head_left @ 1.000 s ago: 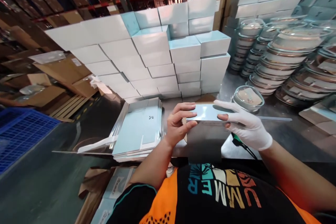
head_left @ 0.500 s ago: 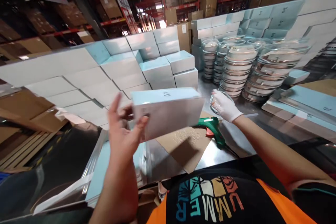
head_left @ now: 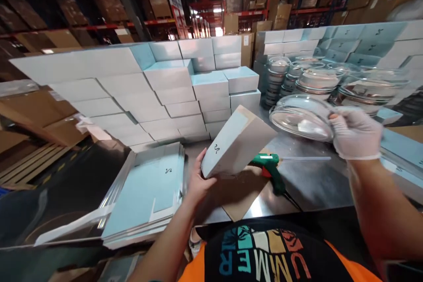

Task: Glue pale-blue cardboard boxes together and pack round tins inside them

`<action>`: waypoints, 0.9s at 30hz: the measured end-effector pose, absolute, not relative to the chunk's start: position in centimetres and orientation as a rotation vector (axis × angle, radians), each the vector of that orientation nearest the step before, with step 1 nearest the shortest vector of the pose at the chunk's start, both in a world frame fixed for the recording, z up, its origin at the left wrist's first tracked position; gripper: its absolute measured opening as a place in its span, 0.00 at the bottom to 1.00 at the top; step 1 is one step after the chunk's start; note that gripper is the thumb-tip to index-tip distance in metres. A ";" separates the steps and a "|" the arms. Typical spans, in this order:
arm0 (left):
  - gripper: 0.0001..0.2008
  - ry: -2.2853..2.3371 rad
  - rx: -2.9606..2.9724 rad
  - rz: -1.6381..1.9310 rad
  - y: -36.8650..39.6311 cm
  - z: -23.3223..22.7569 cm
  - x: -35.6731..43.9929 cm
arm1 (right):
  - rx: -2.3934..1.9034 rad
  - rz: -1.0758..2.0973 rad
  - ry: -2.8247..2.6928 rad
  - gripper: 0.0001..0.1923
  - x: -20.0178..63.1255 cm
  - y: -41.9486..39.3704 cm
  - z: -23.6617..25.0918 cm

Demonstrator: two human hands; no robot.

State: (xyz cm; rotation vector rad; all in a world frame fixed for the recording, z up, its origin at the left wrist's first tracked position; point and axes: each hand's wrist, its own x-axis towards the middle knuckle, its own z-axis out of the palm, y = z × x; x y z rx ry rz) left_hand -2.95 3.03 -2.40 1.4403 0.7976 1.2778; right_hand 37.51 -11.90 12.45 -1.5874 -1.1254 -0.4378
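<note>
The folded light-blue box has come down from chest height and now tilts above the cardboard sheet on the desk, left hand gripping its lower corner. Right of the box, the gloved right hand, half a second ago resting on a lidded clear dish, has lifted it and grips its rim; both pieces appear ready for joining.

A tilted box is held near the middle of the table by the left hand; a lidded dish is held to its right by the right hand. Between them, a glue gun is laid beside a cardboard sheet. Flattened boxes are piled at the near left, stacked boxes are ranged behind, and stacked dishes are set at the far right
</note>
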 end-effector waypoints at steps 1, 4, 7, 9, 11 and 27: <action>0.49 0.799 1.421 1.240 2.9 -2.8 -3.0 | -1.486 -0.441 -1.156 0.12 36.3 -13.0 14.1; 0.48 0.762 1.376 1.153 2.2 -4.0 -2.4 | -1.327 -0.230 -1.354 0.09 31.7 -15.0 17.8; 0.44 0.649 1.391 1.033 1.1 -5.7 -1.1 | -1.289 0.046 -1.661 0.08 27.2 -14.6 18.6; 0.42 0.594 1.436 0.928 0.4 -6.9 -0.3 | -1.302 0.087 -1.760 0.08 25.2 -13.6 17.8; 0.42 0.635 1.496 0.849 0.0 -7.9 0.1 | -1.337 0.065 -1.644 0.09 24.3 -12.8 16.2; 0.26 0.311 1.862 1.414 -1.3 -3.2 1.5 | -1.388 0.511 -1.070 0.37 21.1 -13.0 1.6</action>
